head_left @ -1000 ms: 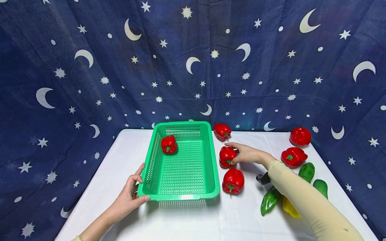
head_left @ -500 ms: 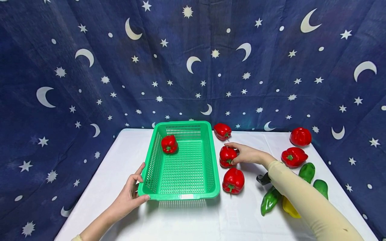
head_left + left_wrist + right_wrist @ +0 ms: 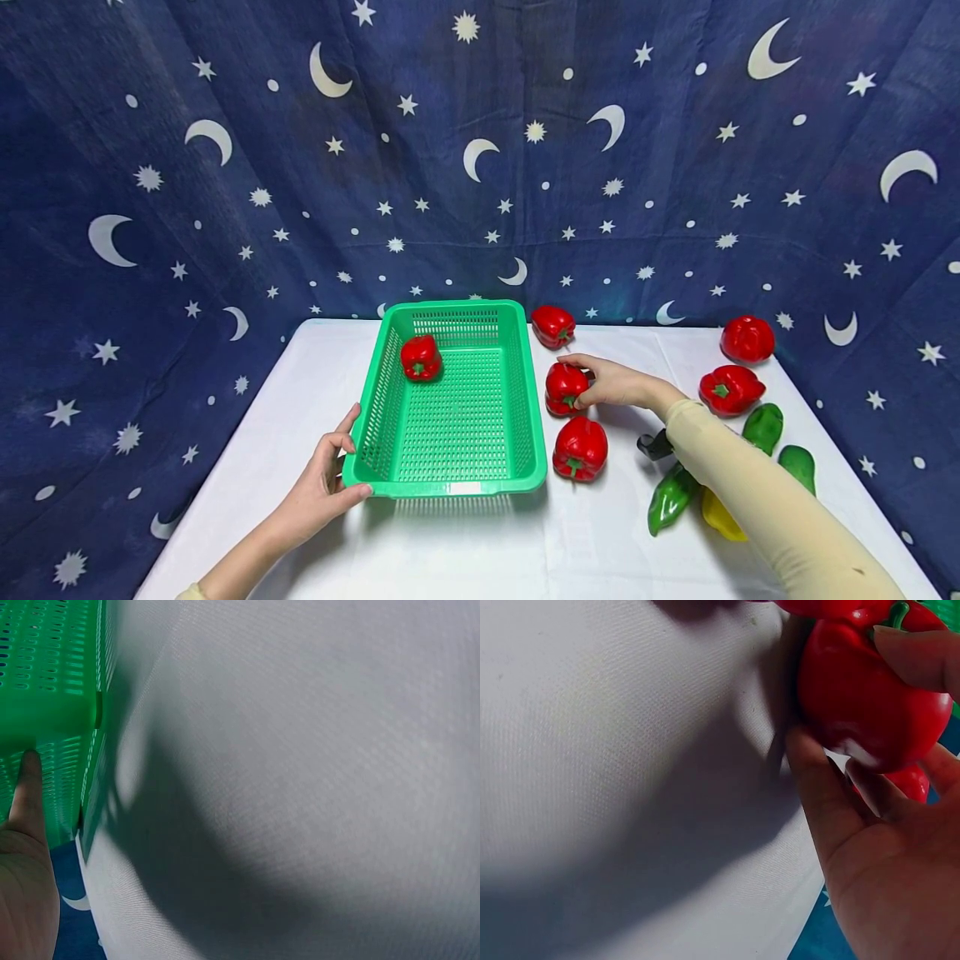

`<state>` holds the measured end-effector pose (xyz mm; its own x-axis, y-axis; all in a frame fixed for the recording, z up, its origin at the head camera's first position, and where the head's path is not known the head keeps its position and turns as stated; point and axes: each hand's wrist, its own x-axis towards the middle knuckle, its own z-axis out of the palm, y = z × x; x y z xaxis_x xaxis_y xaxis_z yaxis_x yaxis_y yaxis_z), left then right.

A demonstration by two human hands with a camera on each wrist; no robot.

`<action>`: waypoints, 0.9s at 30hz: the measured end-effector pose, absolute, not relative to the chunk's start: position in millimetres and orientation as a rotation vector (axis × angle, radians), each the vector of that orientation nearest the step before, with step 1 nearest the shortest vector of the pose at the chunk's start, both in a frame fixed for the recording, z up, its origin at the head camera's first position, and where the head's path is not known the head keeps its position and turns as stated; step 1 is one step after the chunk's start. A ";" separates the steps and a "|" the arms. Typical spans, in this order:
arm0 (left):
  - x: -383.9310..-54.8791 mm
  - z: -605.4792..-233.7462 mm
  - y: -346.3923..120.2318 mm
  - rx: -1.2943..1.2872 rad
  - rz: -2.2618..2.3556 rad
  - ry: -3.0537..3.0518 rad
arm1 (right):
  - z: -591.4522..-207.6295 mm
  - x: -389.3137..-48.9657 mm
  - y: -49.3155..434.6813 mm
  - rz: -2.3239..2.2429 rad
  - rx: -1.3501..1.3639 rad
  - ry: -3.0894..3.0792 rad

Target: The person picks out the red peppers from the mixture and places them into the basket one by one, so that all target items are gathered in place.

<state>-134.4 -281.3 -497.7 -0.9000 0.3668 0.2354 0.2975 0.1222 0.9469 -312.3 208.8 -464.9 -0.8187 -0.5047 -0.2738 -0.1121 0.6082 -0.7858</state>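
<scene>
My right hand (image 3: 611, 383) holds a red bell pepper (image 3: 565, 388) just right of the green plastic basket (image 3: 467, 489). In the right wrist view the thumb lies by the green stem of that bell pepper (image 3: 874, 694), with the fingers around its far side. My left hand (image 3: 322, 479) grips the basket's near left corner, thumb at the front and fingers along the left side. The left wrist view shows the thumb against the perforated basket wall (image 3: 56, 712); the other fingers are hidden there. One red bell pepper (image 3: 421, 358) sits inside the basket, near its left wall.
Red bell peppers stand behind (image 3: 553, 326) and in front (image 3: 581, 450) of the held one. Two more red peppers (image 3: 731, 390) lie far right. Green vegetables (image 3: 672, 500) and a yellow one (image 3: 722, 517) lie partly under the right sleeve, beside a dark object (image 3: 655, 446).
</scene>
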 end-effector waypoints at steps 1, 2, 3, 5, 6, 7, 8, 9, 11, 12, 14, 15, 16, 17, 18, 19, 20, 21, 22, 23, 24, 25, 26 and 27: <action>-134.5 -498.0 -281.4 0.687 1.928 2.309 | -465.0 -312.3 208.8 -1.108 -0.486 2.360; -134.6 -498.2 -281.5 0.684 1.929 2.307 | -465.3 -312.3 208.8 -1.108 -0.485 2.360; -134.6 -498.4 -281.4 0.679 1.932 2.307 | -465.6 -312.4 208.7 -1.109 -0.486 2.361; -134.7 -498.4 -281.3 0.672 1.941 2.303 | -466.4 -312.9 208.5 -1.112 -0.487 2.361; -134.6 -498.3 -281.0 0.672 1.945 2.301 | -466.8 -313.1 208.4 -1.111 -0.490 2.363; -134.5 -498.1 -280.8 0.674 1.949 2.301 | -466.9 -313.0 208.4 -1.110 -0.489 2.365; -134.4 -497.8 -280.6 0.678 1.952 2.301 | -467.1 -313.0 208.3 -1.108 -0.489 2.368; -134.2 -497.6 -280.5 0.685 1.955 2.299 | -467.1 -312.9 208.1 -1.109 -0.489 2.369; -133.8 -496.7 -280.0 0.697 1.956 2.304 | -466.9 -312.6 207.8 -1.110 -0.485 2.372; -133.6 -496.1 -279.9 0.703 1.956 2.309 | -466.7 -312.3 207.6 -1.112 -0.485 2.372; -133.2 -495.1 -279.5 0.708 1.953 2.315 | -466.5 -311.9 207.3 -1.118 -0.484 2.372; -133.1 -494.6 -279.4 0.708 1.952 2.319 | -466.4 -311.8 207.1 -1.122 -0.483 2.371; -133.0 -494.3 -279.2 0.706 1.948 2.324 | -466.2 -311.5 207.1 -1.125 -0.482 2.371; -132.9 -494.1 -279.2 0.706 1.945 2.328 | -466.1 -311.3 207.0 -1.128 -0.481 2.371; -132.9 -494.1 -279.1 0.706 1.942 2.329 | -466.1 -311.1 207.0 -1.131 -0.481 2.369; -133.0 -494.2 -279.1 0.706 1.938 2.330 | -466.2 -311.1 207.0 -1.132 -0.480 2.370; -133.1 -494.5 -279.2 0.704 1.935 2.331 | -466.5 -311.3 206.9 -1.132 -0.480 2.371; -133.1 -494.8 -279.2 0.700 1.933 2.331 | -466.6 -311.3 207.0 -1.132 -0.480 2.372; -133.2 -495.3 -279.3 0.695 1.930 2.332 | -466.8 -311.3 207.0 -1.132 -0.479 2.372; -133.2 -495.6 -279.4 0.691 1.929 2.331 | -467.0 -311.5 206.9 -1.130 -0.478 2.374; -133.3 -496.0 -279.7 0.686 1.929 2.330 | -467.1 -311.6 206.9 -1.128 -0.478 2.376; -133.3 -496.4 -279.8 0.680 1.930 2.327 | -467.3 -311.8 206.9 -1.125 -0.478 2.378; -133.3 -496.6 -279.8 0.677 1.931 2.326 | -467.3 -311.7 206.9 -1.123 -0.478 2.380; -133.3 -496.6 -279.8 0.676 1.931 2.327 | -467.2 -311.5 206.9 -1.123 -0.476 2.380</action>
<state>-133.3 -279.8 -496.6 -0.9040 0.3544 0.2390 0.3003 0.1285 0.9451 -311.5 206.9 -467.2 -0.8328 -0.4891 -0.2593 -0.1110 0.6065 -0.7873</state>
